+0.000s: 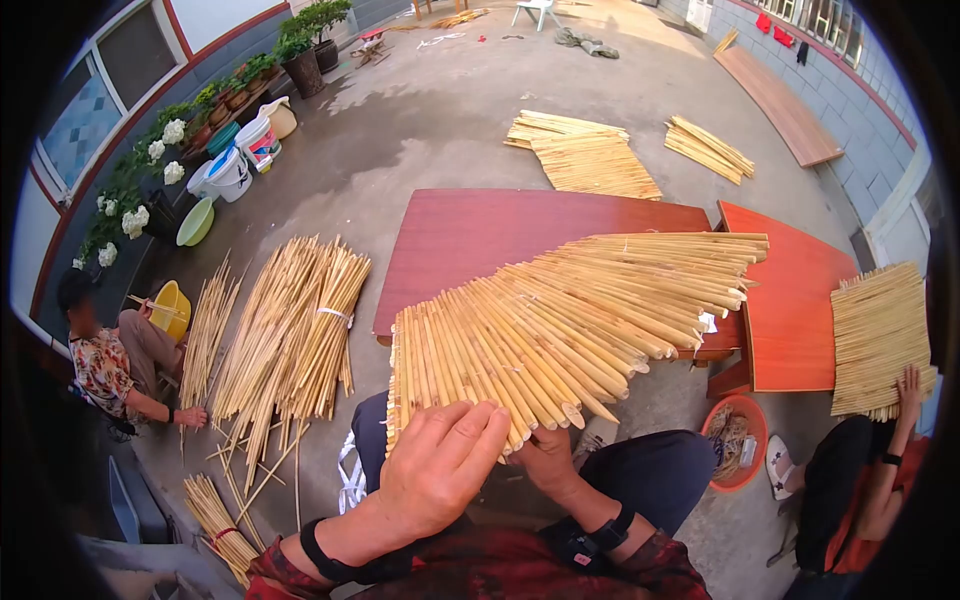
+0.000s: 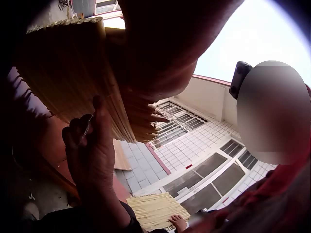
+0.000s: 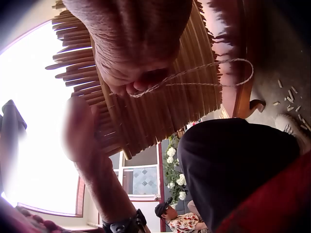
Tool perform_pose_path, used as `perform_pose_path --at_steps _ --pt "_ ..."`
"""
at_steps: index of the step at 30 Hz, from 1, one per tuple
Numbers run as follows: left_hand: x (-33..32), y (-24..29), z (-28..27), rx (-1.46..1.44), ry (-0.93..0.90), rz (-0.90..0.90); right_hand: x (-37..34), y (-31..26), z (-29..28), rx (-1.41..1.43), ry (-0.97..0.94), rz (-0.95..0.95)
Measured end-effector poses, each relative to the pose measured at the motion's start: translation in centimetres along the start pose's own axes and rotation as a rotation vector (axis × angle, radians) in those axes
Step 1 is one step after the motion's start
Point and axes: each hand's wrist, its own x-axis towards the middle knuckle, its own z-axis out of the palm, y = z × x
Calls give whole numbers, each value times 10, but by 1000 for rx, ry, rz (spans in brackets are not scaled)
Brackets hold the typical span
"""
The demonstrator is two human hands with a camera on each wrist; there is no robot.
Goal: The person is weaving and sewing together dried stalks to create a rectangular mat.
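Observation:
A fan-shaped mat of stalks [image 1: 560, 300], bound side by side, slants over the lap and the dark red table. My left hand [image 1: 440, 465] grips its near corner, fingers curled over the stalk ends. Low beneath the cut ends is my right hand [image 1: 548, 462], partly hidden by the mat in the head view. Seen from the right wrist, a thin twisted cord [image 3: 252, 71] runs from the curled right fingers and hangs in a loop along the mat's underside. In the left wrist view the right hand [image 2: 92, 155] pinches a thin strand close to the stalks.
An orange-red table [image 1: 790, 300] adjoins the dark red one [image 1: 540, 215]. Loose stalk bundles [image 1: 290, 330] lie at left near a seated person [image 1: 110, 370]. Another person's hand [image 1: 908, 395] rests on a second mat [image 1: 880, 340] at right. An orange basin [image 1: 757, 465] stands by the right knee.

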Motion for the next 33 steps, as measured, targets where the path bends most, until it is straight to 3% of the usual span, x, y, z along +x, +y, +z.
perform_pose_path --at_steps 6,9,11,15,18,20,24,26,33 --pt "3 -3 4 33 14 28 4 3 9 64 66 -53" --pt "6 -2 3 28 32 22 6 1 8 -77 98 -217" --pt "7 -1 2 6 31 1 1 -5 7 169 67 140" --pt "5 -2 2 7 43 -9 -2 -14 13 401 70 279" --pt "4 -1 2 -2 62 -13 -2 -5 10 416 69 227" --pt "5 0 2 -46 99 -54 0 -1 4 181 94 73" --pt "4 0 1 -44 103 -57 -1 -4 5 171 65 139" --pt "5 -1 0 -55 110 -49 0 3 3 12 70 -29" --pt "2 -3 -1 -53 125 -49 2 3 5 -23 109 -54"
